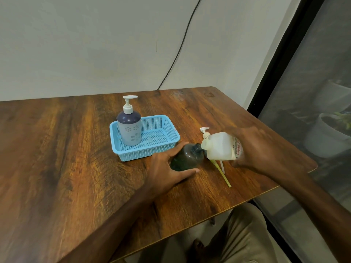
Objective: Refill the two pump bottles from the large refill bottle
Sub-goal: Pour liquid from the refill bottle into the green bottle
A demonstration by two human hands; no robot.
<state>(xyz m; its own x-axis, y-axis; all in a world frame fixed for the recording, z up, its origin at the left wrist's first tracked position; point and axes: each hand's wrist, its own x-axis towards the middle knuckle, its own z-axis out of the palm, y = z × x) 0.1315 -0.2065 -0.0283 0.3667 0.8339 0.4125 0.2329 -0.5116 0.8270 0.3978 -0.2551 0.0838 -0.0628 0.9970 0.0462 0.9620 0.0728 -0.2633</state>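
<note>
A dark green pump bottle (pixel 188 157) stands on the table with its neck open and no pump on it. My left hand (pixel 167 168) grips its body from the left. My right hand (pixel 260 149) holds the large white refill bottle (pixel 221 147) tipped on its side, its mouth right next to the green bottle's neck. The removed white pump head (pixel 205 132) lies behind the refill bottle, its yellowish dip tube (pixel 223 174) stretching toward the table's front edge. A second pump bottle (pixel 129 128), grey-blue with a white pump, stands in the blue basket (pixel 165 138).
The wooden table (pixel 76 158) ends close on the right and front. A black cable (pixel 180 46) hangs down the wall behind. Beyond a dark-framed glass panel at the right sit white plant pots (pixel 326 137). My legs show below the table edge.
</note>
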